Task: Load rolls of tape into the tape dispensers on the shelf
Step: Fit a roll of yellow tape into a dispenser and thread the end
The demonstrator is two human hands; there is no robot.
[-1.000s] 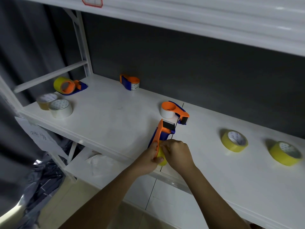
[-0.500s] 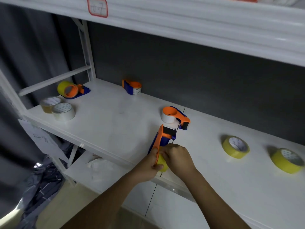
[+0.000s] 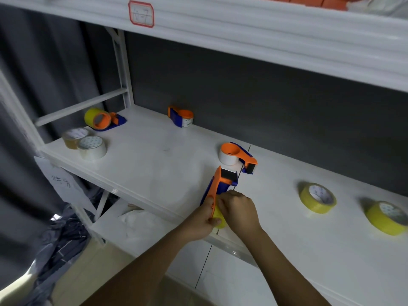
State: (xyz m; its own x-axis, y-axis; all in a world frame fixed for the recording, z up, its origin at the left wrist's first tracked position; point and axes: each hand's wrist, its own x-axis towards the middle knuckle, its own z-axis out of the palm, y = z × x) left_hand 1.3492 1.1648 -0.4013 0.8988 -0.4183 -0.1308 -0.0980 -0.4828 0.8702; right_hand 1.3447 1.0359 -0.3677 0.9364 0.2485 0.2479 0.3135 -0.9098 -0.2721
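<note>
An orange and blue tape dispenser [image 3: 220, 184] stands on edge near the front of the white shelf [image 3: 154, 164]. My left hand [image 3: 202, 219] grips its lower end. A yellow tape roll [image 3: 219, 218] sits in it, mostly hidden, and my right hand [image 3: 239, 212] is closed over that roll. Three other dispensers hold rolls: one with white tape [image 3: 237, 156] just behind, one [image 3: 181, 117] by the back wall, one with yellow tape [image 3: 102, 119] at the far left. Loose rolls lie around: two yellow ones [image 3: 318, 200] [image 3: 388, 217] on the right, a white one [image 3: 92, 147] and a brown one [image 3: 71, 138] on the left.
An upper shelf beam with a red-outlined label [image 3: 141, 13] runs overhead. A dark wall backs the shelf. A lower shelf [image 3: 123, 230] holds a white bag. A paper tag [image 3: 61, 180] hangs on the left frame, and crumpled dark cloth [image 3: 57, 239] lies on the floor.
Both hands stay on the dispenser and yellow roll. The view has tilted upward, so everything sits a little lower in frame and the shelf label has come into view.
</note>
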